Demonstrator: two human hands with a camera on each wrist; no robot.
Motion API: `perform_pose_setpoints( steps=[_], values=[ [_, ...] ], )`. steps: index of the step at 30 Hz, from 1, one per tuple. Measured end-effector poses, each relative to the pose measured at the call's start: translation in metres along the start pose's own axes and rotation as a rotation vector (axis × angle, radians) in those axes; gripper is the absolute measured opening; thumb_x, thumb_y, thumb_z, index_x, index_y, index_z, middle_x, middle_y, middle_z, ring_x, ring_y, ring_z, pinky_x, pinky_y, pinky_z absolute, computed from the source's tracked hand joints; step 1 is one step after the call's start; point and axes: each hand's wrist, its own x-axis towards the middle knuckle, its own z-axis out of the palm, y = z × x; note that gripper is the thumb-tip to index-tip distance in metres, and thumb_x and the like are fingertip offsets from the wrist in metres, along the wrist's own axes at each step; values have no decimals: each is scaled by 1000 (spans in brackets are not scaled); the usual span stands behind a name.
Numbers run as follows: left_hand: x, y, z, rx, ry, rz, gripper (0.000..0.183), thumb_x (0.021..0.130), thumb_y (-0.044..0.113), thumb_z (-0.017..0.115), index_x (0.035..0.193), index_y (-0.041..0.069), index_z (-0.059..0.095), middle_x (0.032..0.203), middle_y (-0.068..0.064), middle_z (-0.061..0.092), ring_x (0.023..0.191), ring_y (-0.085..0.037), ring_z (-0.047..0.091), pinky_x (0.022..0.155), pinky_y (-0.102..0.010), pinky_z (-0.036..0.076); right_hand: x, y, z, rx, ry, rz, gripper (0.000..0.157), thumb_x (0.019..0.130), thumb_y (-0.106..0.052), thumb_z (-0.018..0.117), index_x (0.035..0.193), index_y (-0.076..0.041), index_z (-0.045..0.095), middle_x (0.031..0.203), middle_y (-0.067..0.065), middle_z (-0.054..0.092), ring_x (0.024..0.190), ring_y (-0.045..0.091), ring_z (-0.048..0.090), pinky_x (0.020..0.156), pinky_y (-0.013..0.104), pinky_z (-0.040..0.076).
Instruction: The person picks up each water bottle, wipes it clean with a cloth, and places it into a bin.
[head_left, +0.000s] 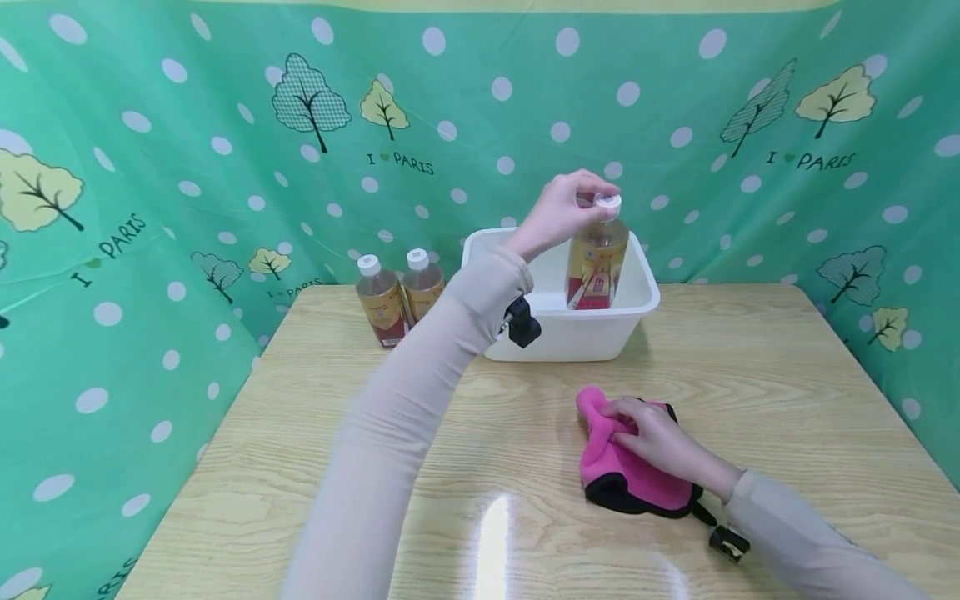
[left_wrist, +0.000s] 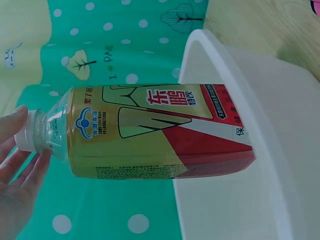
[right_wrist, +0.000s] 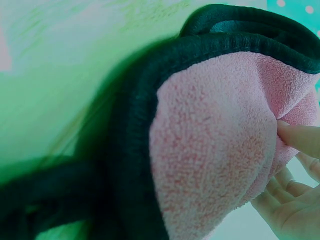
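One plastic bottle [head_left: 597,262], smooth, clear-shouldered and wrapped in a yellow-and-red label, is held nearly upright, its lower end within the opening of a white bin [head_left: 562,337], the base hidden by the near rim. Fingers of the person's left hand [head_left: 561,210] pinch its white cap. A narrow gap parts the bottle from the bin's right wall; a wider one opens to its left. Across a strip of wood nearer the person, the right hand [head_left: 663,437] pinches a fold of one pink cloth [head_left: 637,477], fleecy, rumpled, bound in black edging. Two further white-capped bottles [head_left: 382,304] stand side by side left of the bin, near the far edge of the pale wood-grained table [head_left: 787,375]. Dotted green curtain [head_left: 487,50] rises behind.
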Motion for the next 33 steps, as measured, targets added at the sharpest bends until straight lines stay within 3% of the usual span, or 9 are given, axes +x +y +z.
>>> perform_pose_setpoints(
  steps=[14, 24, 33],
  values=[
    [3, -27, 29, 13, -24, -45, 30, 84, 11, 60, 113, 4, 58, 113, -3, 54, 96, -11, 52, 76, -8, 43, 1, -1, 0, -1, -19, 31, 25, 71, 10, 65, 94, -2, 61, 93, 8, 61, 80, 11, 55, 66, 23, 50],
    [0, -41, 46, 2, -16, -62, 30, 84, 9, 60, 114, 3, 58, 112, -4, 54, 94, -11, 52, 74, -8, 44, 0, 1, 1, 40, 53, -92, 27, 68, 10, 66, 91, -2, 60, 88, 6, 60, 76, 4, 53, 60, 19, 48],
    [1, -52, 58, -27, -19, -104, 32, 82, 7, 62, 114, 4, 57, 111, -5, 58, 92, -11, 53, 72, -9, 44, 0, -2, 0, -8, -23, 46, 26, 72, 10, 64, 95, -1, 60, 94, 9, 60, 80, 12, 55, 66, 23, 50]
  ],
)
